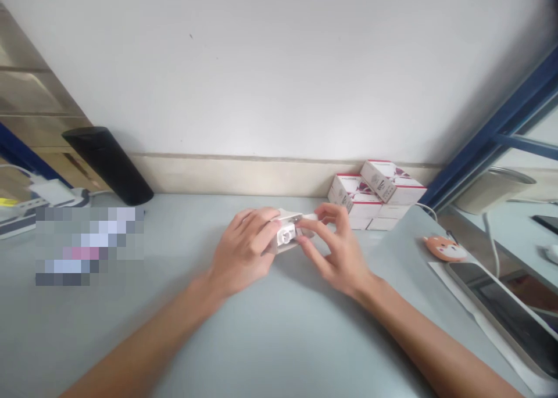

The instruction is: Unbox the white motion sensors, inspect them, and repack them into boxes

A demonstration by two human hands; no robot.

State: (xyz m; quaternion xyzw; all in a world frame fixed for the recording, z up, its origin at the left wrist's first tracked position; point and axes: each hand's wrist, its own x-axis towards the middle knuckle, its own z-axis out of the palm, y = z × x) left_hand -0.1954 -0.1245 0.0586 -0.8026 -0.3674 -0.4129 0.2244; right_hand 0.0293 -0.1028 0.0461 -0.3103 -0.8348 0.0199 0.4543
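White plastic part point(285, 233): 1 | left hand point(242, 250), right hand point(336, 248): fingers gripping it | white boxes point(365, 207): 5+

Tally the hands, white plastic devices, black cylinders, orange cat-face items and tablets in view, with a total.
Hands: 2
White plastic device: 1
Black cylinder: 1
Orange cat-face item: 1
Tablet: 1
Total: 6

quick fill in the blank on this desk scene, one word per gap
The left hand and right hand both touch a small ____ object.
Beyond them sits a stack of white boxes trimmed in ____.
At the far left by the wall stands a ____ cylindrical flask.

Missing words: white; red; black
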